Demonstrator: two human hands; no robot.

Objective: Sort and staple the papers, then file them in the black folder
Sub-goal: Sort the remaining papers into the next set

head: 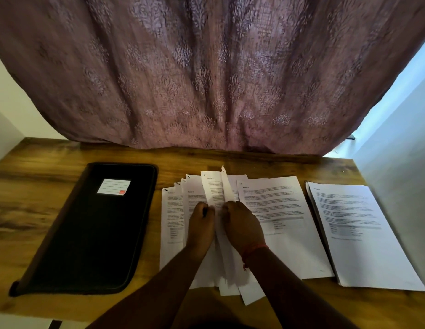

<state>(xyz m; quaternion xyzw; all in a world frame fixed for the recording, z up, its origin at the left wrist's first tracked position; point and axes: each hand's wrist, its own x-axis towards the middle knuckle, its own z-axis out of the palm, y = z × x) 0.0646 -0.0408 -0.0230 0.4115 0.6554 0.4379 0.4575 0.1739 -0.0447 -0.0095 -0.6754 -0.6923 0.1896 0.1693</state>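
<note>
A fanned heap of printed papers [173, 210] lies on the wooden desk [40, 181] in front of me. My left hand [202, 224] and my right hand [242, 224] sit side by side on the heap, fingers curled into the sheets, and one sheet [227, 186] stands up on edge between them. A single printed sheet [280, 210] lies just right of the heap. Further right rests a neat stack of papers [363, 233]. The black folder [92, 229], zipped shut with a white label, lies to the left. No stapler is in view.
A patterned mauve curtain [206, 79] hangs down to the back edge of the desk. White walls close in on the left and right. The stack on the right reaches close to the desk's right edge.
</note>
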